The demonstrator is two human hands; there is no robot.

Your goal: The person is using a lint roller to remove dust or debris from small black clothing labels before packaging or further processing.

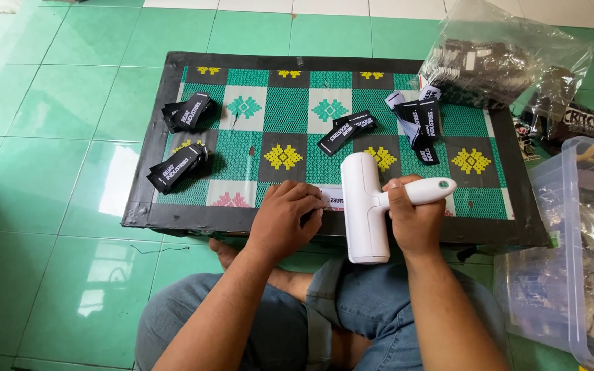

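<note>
Gripping the white handheld tool (pixel 366 206) by its handle, right hand (pixel 414 216) has fingers curled tight; looks rigid plastic, light. Left hand (pixel 284 216) presses a thin white label (pixel 331 197), fingers together, flat at the patterned board's (pixel 290 110) near edge: flimsy, best pinched by an edge. Label mostly hidden.

Clear plastic bin (pixel 586 227) and crinkled plastic bag (pixel 510 58) sit rightward

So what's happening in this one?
A person sits cross-legged on a green tiled floor at a low patterned board. Their right hand grips a white handheld device; their left hand presses a small pale label at the board's near edge. Stacks of black labels lie across the board.
</note>
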